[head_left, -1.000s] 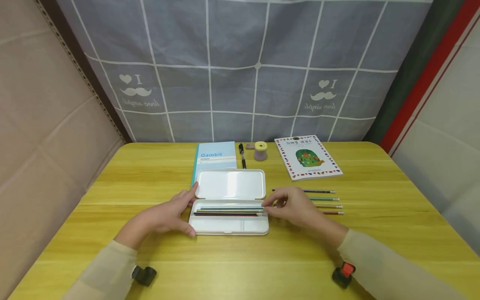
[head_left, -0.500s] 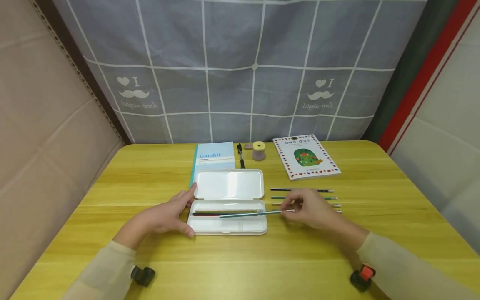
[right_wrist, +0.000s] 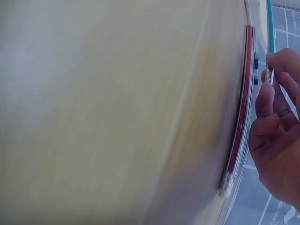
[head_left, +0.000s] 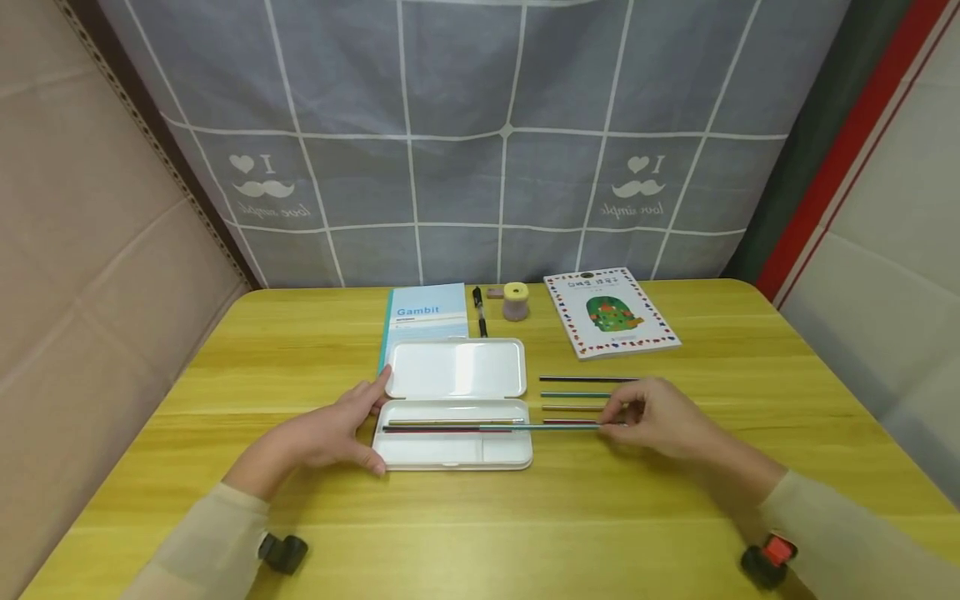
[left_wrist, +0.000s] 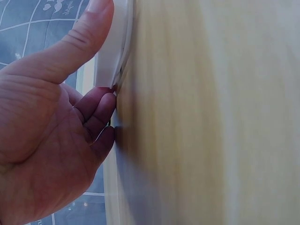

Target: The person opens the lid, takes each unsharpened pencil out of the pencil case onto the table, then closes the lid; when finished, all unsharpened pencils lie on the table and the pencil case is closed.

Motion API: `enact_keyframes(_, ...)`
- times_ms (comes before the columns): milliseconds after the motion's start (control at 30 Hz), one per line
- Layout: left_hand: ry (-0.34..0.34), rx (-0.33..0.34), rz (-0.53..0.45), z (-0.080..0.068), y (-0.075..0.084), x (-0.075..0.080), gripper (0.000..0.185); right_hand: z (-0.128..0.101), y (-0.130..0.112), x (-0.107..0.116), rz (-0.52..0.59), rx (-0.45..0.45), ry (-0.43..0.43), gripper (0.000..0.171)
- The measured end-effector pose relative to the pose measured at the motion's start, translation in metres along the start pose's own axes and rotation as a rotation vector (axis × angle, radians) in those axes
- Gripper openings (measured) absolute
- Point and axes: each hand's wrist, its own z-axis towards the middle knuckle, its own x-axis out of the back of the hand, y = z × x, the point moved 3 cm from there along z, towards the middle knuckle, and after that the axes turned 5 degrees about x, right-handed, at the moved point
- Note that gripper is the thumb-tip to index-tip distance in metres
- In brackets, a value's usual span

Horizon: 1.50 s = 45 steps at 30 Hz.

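Observation:
An open white pencil case (head_left: pixel 431 452) lies on the table, its lid folded back. My left hand (head_left: pixel 322 435) holds its left end, thumb at the front corner and index finger by the lid; curled fingers (left_wrist: pixel 101 115) show beside the case in the left wrist view. Right of the case, my right hand (head_left: pixel 663 419) pinches a teal pencil (head_left: pixel 562 427) by its eraser end, between thumb and fingers. Its other end still reaches over the case. Dark and yellowish pencils (head_left: pixel 435 423) lie inside. The right wrist view shows a red pencil (right_wrist: pixel 244 93) on the table below the hand.
Several pencils lie in a row right of the case, the dark one (head_left: pixel 577 379) farthest back. Behind stand a blue notebook (head_left: pixel 431 312), a black pen (head_left: pixel 480 312), a small eraser (head_left: pixel 495 293), a yellow-topped container (head_left: pixel 515 302) and a white picture book (head_left: pixel 611 312).
My right hand has lifted the teal pencil from the case and moved right with it. The left hand keeps its place on the case.

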Motion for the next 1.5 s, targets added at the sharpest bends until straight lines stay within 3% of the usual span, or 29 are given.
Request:
enact_keyframes(567, -0.003, 0.002, 0.008, 0.001, -0.003, 0.001, 0.141, -0.024, 0.018, 0.024, 0.010, -0.010, -0.024, 0.006)
enact_keyframes(800, 0.001, -0.002, 0.009, 0.001, -0.002, 0.002, 0.141, -0.033, 0.028, 0.032, 0.034, 0.027, -0.022, 0.005)
enact_keyframes(1100, -0.007, -0.001, 0.003, 0.002, -0.002, 0.001, 0.140, -0.042, 0.037, 0.045, -0.023, -0.005, -0.019, 0.007)
enact_keyframes(1500, -0.005, -0.003, 0.021, 0.002, 0.000, 0.001, 0.140, -0.042, 0.035, 0.043, -0.197, 0.043, -0.026, 0.013)
